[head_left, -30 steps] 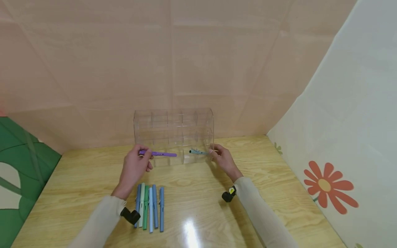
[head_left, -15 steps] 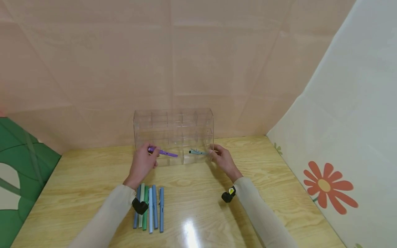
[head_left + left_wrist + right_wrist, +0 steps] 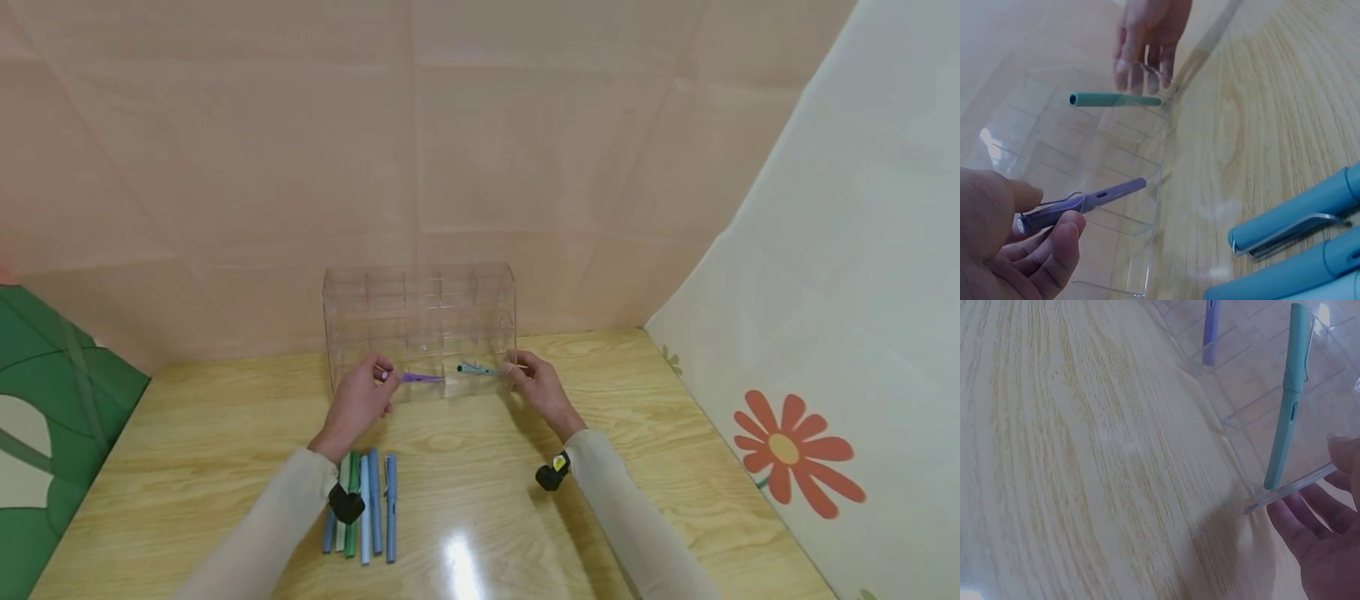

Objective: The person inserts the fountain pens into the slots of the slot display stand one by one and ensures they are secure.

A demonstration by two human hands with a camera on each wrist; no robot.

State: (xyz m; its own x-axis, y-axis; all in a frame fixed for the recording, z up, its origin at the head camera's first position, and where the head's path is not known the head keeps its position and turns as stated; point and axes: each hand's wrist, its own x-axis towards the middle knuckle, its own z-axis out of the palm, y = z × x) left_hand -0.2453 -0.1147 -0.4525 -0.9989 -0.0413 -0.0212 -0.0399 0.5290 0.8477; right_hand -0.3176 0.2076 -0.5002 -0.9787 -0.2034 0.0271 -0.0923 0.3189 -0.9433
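Observation:
My left hand [image 3: 362, 398] pinches a purple pen [image 3: 1116, 192] by its clipped cap end between thumb and fingers. The pen's other end points right, over the lowest front compartments of a clear plastic organizer [image 3: 422, 321]. My right hand [image 3: 542, 385] grips the organizer's right side wall, thumb inside and fingers outside, as the right wrist view shows [image 3: 1335, 519]. Just inside that wall lies a teal pen [image 3: 1285, 425], its clip showing and one end close to the wall. No finger plainly touches the teal pen.
Several capped pens lie side by side on the wooden table [image 3: 480, 467], near my left forearm: a blue pen [image 3: 392, 508], a light blue pen [image 3: 365, 517] and a green pen [image 3: 351, 533] among them. A pink cloth [image 3: 480, 167] hangs behind the organizer.
My left hand has moved right with the purple pen, bringing it further across the organizer's lowest row. The right hand, the organizer and the teal pen stay where they were.

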